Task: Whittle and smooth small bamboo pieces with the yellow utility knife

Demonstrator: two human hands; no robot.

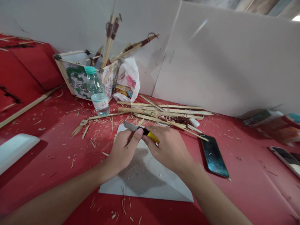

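Note:
My right hand point(169, 146) is wrapped round a yellow and black utility knife point(152, 137). The knife's blade is out and points to the upper left, over my left hand point(122, 149). That hand is closed, its thumb pressed against the front end of the knife. Whatever lies inside its curled fingers is mostly hidden. Both hands are above a white sheet point(161, 184) with small shavings on it. Just beyond them lies a pile of split bamboo strips point(164, 111).
A water bottle point(97, 93) stands before a dragon-patterned box point(76, 76) holding bound sticks, beside a white plastic bag point(131, 75). A phone point(214, 156) lies to the right. A white object point(17, 150) is at left. Shavings litter the red table point(63, 187); grey panels point(225, 62) rise behind.

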